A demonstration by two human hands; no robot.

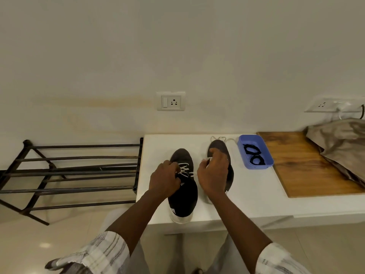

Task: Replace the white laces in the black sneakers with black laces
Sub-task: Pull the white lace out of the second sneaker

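On the white surface (pixel 246 194), the near sneaker (pixel 183 198) stands heel at the near edge, its white lace (pixel 184 170) partly threaded. The left hand (pixel 165 177), fingers curled, pinches that lace at the eyelets; the right hand (pixel 214 175) pinches its free end. Just right stands the second sneaker (pixel 218 147), a loose lace (pixel 219 138) beyond its toe; farther right, black laces (pixel 256 160) coil in a blue tray (pixel 256 166).

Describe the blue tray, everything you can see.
The blue tray is a small rectangular open-topped bin, plastic by its look, with rounded corners and low walls. It sits upright on the white table, right beside the wooden board's left edge; contact unclear. Two coiled bundles of black laces lie inside.
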